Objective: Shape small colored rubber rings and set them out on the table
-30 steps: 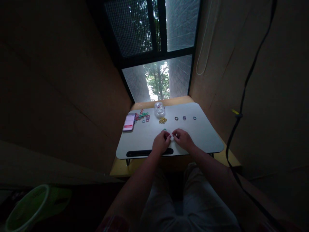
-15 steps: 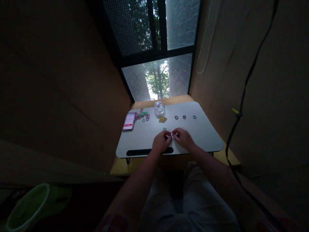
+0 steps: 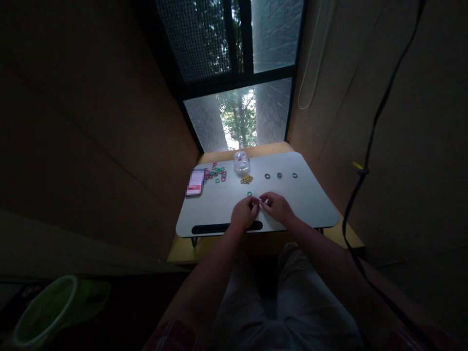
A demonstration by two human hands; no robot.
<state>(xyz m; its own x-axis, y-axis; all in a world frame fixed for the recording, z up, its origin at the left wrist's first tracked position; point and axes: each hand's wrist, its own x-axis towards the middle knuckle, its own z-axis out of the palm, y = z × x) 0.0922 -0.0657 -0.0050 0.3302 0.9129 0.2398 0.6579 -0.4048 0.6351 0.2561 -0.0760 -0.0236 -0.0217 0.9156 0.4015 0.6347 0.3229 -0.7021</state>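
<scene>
Above the front half of a white lap table, my left hand and my right hand meet fingertip to fingertip. Both are closed in a pinch; whatever lies between the fingers is too small to make out. A green ring lies just beyond my left hand. Farther back is a pile of yellow rings, with a clear jar behind it. A dark ring, a purple ring bundle and a bluish ring form a row at the right.
Several red and green rings lie at the back left beside a phone. A black slot strip runs along the table's front edge. A black cable hangs at the right. A green basket stands at lower left.
The view has shifted very slightly. My hands remain together at the same place, with only a small change at the fingertips.
</scene>
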